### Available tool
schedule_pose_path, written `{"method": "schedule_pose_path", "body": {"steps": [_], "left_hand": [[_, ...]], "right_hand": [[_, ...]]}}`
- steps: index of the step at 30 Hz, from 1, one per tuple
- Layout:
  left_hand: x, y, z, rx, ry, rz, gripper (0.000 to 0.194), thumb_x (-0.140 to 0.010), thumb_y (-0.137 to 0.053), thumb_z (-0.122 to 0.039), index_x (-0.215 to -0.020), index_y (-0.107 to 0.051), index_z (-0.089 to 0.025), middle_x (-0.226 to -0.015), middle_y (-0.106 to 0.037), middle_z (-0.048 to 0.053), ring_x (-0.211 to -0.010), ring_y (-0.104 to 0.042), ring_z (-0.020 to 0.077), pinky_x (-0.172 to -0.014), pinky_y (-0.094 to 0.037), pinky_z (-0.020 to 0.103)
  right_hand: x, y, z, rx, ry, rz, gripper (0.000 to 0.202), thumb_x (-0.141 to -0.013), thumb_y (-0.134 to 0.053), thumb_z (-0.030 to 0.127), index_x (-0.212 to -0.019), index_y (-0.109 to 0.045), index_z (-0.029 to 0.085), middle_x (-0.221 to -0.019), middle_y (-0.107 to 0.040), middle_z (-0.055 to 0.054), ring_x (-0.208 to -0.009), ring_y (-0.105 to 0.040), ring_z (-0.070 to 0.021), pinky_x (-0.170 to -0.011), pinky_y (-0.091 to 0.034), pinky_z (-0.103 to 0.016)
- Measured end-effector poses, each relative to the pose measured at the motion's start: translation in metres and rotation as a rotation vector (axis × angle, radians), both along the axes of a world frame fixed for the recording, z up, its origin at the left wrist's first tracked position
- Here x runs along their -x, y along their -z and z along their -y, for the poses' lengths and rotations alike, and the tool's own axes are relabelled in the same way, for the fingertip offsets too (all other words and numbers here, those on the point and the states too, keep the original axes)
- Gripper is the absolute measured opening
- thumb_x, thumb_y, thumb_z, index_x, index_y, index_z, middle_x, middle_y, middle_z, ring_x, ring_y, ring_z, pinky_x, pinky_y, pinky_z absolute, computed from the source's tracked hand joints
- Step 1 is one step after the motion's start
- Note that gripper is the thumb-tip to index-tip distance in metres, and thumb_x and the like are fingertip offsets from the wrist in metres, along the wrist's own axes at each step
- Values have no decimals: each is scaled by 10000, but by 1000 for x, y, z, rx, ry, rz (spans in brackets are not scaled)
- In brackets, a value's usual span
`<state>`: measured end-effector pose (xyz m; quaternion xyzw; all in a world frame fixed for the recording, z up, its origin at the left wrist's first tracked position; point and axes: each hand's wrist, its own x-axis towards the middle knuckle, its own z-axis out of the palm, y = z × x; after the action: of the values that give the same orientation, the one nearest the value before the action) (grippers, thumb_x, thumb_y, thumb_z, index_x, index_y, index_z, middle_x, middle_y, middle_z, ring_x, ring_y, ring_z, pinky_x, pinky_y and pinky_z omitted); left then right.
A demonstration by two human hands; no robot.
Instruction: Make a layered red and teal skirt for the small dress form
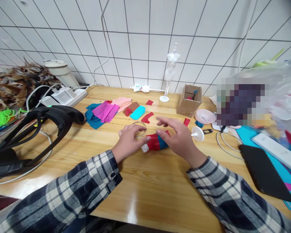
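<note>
Doll form (145,148), wrapped in red-and-blue cloth (154,143), lies on the tabletop (145,184); left hand (129,140) at its nine o'clock, curled, grip unclear; right hand (178,135) at its two, open. Light thumb pressure should keep the cloth smooth.

A wooden table (145,184) bears fabric scraps (149,102), a cardboard box (187,106) and a pink bowl (211,117).

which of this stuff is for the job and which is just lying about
Probably for the job: red-and-blue cloth piece, pink-purple cloth, turquoise cloth, red scraps, white dummy

Apparently just lying about: headset, phone, power strip
</note>
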<state>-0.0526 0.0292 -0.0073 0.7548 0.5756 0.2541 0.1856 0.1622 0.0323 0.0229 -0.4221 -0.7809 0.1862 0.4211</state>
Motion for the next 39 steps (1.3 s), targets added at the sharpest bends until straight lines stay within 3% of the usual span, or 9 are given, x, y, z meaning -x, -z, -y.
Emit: {"method": "schedule_pose_path", "body": {"steps": [4,8,11,13,15,19,23,29,39], "left_hand": [[-2,2,-4,19,50,-52,458,-773,-687,-590,-1094,-671,-264,-1109,-676,43,-1085,-556,287,-911,-355,442],[-4,2,4,28,124,-69,492,-742,-724,-586,-1125,-668,-283,-1112,-660,40,-1093,-537,284,-914,-352,430],[-6,1,15,3,147,-79,469,-716,-765,-543,-1086,-650,-280,-1096,-658,29,-1050,-541,279,-873,-351,416],[-7,-1,22,-33,141,-63,512,-696,-790,-514,-1104,-613,-261,-1099,-656,33,-1031,-542,276,-839,-348,404],[-7,-3,26,-69,151,-23,568,-681,-805,-508,-1135,-587,-245,-1118,-647,44,-1034,-540,274,-829,-351,397],[-6,-5,29,-102,226,13,378,-737,-779,-456,-1020,-628,-256,-1002,-664,12,-957,-571,239,-818,-348,384],[-4,-6,35,-243,236,34,474,-720,-799,-371,-1119,-588,-226,-1085,-640,48,-1009,-563,250,-868,-355,405],[-3,-10,42,-355,291,20,186,-814,-713,-331,-969,-665,-242,-1014,-653,40,-944,-568,221,-851,-363,405],[-10,-3,33,-86,204,129,286,-811,-674,-298,-1079,-604,-223,-902,-654,13,-846,-599,195,-794,-410,372]], "right_hand": [[-7,17,-22,173,36,-76,695,-949,-527,411,-1546,-197,281,-1278,-648,-103,-1138,-614,-253,-960,-469,-450],[-14,27,-16,345,20,-92,772,-971,-446,503,-1568,-3,297,-1368,-579,-138,-877,-696,-227,-839,-542,-449],[-16,14,-3,323,84,-36,634,-960,-468,507,-1527,-259,313,-1341,-597,-116,-828,-693,-221,-814,-553,-447],[-15,5,4,224,45,-5,413,-921,-557,480,-1284,-597,288,-1379,-564,-92,-1025,-661,-250,-933,-514,-450],[-13,1,10,217,-46,-32,260,-912,-586,438,-1047,-722,261,-1360,-580,-77,-1195,-585,-263,-1021,-463,-436],[-13,6,21,353,-124,-141,260,-947,-541,397,-962,-757,253,-1226,-670,-73,-1187,-597,-232,-1000,-472,-404],[-14,10,31,198,-105,-42,235,-938,-554,357,-953,-775,277,-1269,-657,-56,-1198,-575,-247,-1021,-431,-454],[-10,13,44,103,-80,147,214,-923,-573,375,-960,-781,344,-1384,-594,1,-1313,-468,-296,-1084,-352,-556],[-6,20,42,191,-21,-60,239,-939,-546,365,-1020,-759,294,-1296,-661,-27,-1182,-605,-236,-1019,-455,-456]]}}
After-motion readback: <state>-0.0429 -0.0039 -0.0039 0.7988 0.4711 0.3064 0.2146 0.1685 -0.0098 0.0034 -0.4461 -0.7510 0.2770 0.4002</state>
